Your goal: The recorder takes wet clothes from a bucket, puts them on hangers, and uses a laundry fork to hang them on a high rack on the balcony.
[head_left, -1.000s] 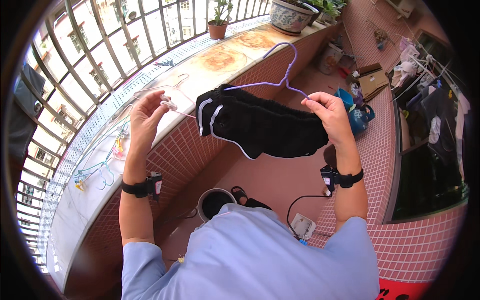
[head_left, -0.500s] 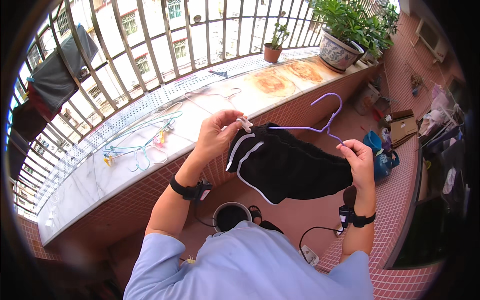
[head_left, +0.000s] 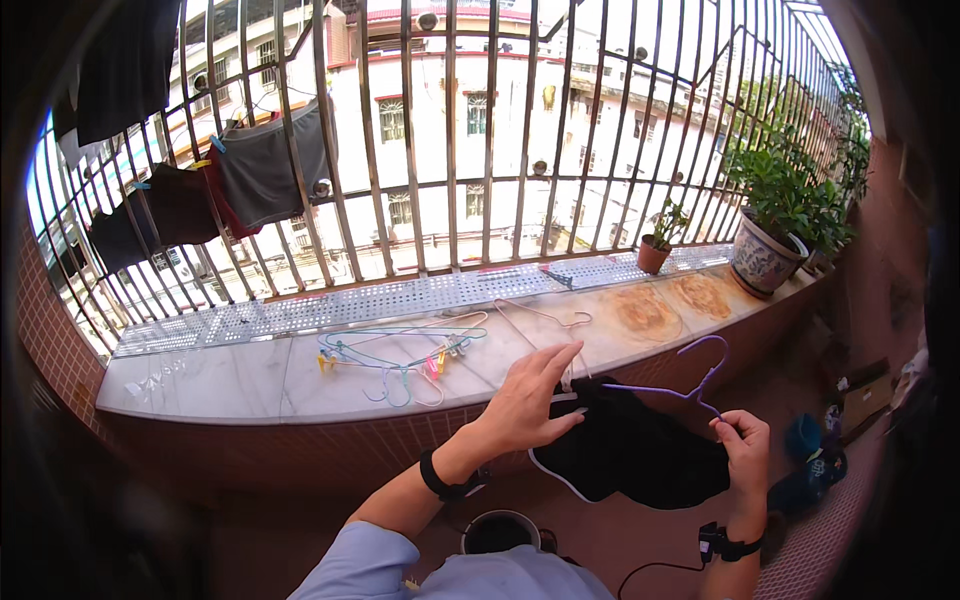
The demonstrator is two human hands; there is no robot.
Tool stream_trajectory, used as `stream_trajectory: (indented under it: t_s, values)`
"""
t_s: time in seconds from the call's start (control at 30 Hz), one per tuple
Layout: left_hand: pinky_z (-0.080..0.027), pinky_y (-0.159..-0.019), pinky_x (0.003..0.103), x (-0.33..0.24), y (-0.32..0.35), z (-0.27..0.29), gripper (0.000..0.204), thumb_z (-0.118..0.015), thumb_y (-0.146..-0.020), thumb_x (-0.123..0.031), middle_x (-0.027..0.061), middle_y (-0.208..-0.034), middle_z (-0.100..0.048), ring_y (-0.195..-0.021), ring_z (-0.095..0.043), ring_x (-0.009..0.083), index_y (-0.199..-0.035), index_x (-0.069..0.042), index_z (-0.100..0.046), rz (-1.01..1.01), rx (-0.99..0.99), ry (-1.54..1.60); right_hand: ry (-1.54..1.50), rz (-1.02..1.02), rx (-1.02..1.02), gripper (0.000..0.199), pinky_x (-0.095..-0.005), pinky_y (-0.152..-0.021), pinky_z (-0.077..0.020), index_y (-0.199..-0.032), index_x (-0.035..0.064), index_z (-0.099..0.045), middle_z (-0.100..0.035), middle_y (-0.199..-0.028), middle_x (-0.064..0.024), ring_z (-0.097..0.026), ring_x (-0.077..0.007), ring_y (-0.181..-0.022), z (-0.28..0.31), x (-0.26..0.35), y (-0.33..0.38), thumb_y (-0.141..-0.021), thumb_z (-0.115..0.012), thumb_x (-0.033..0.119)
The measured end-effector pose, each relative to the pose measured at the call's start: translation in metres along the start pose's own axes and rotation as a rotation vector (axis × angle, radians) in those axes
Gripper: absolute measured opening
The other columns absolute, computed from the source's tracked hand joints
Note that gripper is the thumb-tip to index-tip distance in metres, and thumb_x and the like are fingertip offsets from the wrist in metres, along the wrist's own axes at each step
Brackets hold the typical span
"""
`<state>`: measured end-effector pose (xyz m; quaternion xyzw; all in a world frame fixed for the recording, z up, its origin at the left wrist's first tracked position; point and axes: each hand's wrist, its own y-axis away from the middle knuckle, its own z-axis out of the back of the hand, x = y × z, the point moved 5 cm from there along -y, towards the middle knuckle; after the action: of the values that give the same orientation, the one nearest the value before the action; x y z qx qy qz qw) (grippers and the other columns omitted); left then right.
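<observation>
A pair of black shorts (head_left: pixel 640 452) with white edging hangs from a purple hanger (head_left: pixel 662 390), whose hook points up and to the right. My right hand (head_left: pixel 743 448) pinches the hanger's right arm and perhaps the cloth beside it. At the left end of the waistband a pale clothespin (head_left: pixel 567 381) shows, partly covered by my left hand (head_left: pixel 528 402). That hand's fingers are stretched out, its thumb apart and close to the cloth, with nothing gripped between them.
Several hangers (head_left: pixel 400 345) with colourful clips lie on the marble ledge (head_left: pixel 230 385); another hanger (head_left: pixel 540 315) is nearby. Potted plants (head_left: pixel 766 250) stand at its right. Metal bars (head_left: pixel 488 150) rise behind, with laundry (head_left: pixel 270 165) hung at left. A bucket (head_left: pixel 500 528) sits below.
My left hand has let go of the clothespin, which stays at the waistband, and its fingers have straightened. My right hand still holds the hanger. The view has tilted up and turned left.
</observation>
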<state>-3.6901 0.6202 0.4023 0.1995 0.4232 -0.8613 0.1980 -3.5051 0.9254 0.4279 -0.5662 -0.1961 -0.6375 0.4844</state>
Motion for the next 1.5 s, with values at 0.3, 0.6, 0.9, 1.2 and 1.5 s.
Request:
stream_trajectory:
  t_s: [0.3,0.6,0.9,1.2,1.5]
  values:
    - [-0.054,-0.076,0.038,-0.044,0.007,0.047,0.028,-0.072,-0.088,-0.009,0.0034,-0.086,-0.069,-0.084,-0.068,0.0248,-0.115,-0.009,-0.071,-0.176,-0.177,-0.415,-0.12,0.044,0.243,0.007,-0.0217,-0.069,-0.0451,-0.093,-0.0025,-0.075,-0.068,-0.081,0.0003,-0.058,-0.0046,-0.076,-0.088,0.045,0.0,-0.095,-0.068,-0.001]
    - [-0.054,-0.087,0.041,-0.032,0.034,0.134,0.025,-0.073,-0.093,-0.011,0.0074,-0.094,-0.072,-0.093,-0.068,0.0292,-0.118,-0.006,-0.073,-0.131,-0.257,-0.399,-0.013,-0.184,0.918,0.015,-0.0269,-0.084,-0.0524,-0.11,-0.0026,-0.07,-0.072,-0.099,-0.0042,-0.065,-0.0091,-0.092,-0.152,0.122,0.032,-0.099,-0.06,0.0]
    - [-0.053,-0.101,0.042,-0.032,0.098,0.246,0.045,-0.082,-0.088,-0.012,0.017,-0.127,-0.07,-0.118,-0.066,0.0341,-0.13,-0.002,-0.07,0.02,-0.614,-0.41,-0.52,-0.121,0.869,0.014,-0.0267,-0.09,-0.0529,-0.112,-0.0004,-0.067,-0.07,-0.101,-0.0048,-0.066,-0.0114,-0.095,-0.221,0.179,-0.003,-0.104,-0.061,0.01]
    - [-0.058,-0.077,0.033,0.04,0.283,0.226,0.018,-0.078,-0.091,-0.014,0.014,-0.099,-0.078,-0.09,-0.076,0.0242,-0.106,-0.003,-0.079,0.673,-0.492,-0.134,-0.489,0.168,0.771,0.018,-0.0278,-0.085,-0.058,-0.112,-0.0002,-0.068,-0.073,-0.1,-0.0069,-0.071,-0.0139,-0.09,-0.296,0.274,-0.139,-0.105,-0.064,0.016]
    - [-0.06,-0.089,0.038,0.046,0.438,0.138,0.03,-0.079,-0.09,-0.023,0.0145,-0.106,-0.079,-0.099,-0.076,0.0254,-0.113,-0.004,-0.079,1.237,-0.358,-0.062,-0.507,0.305,0.79,0.023,-0.0335,-0.08,-0.0631,-0.114,-0.0029,-0.069,-0.075,-0.1,-0.0117,-0.075,-0.0207,-0.088,-0.353,0.354,-0.262,-0.102,-0.066,0.016]
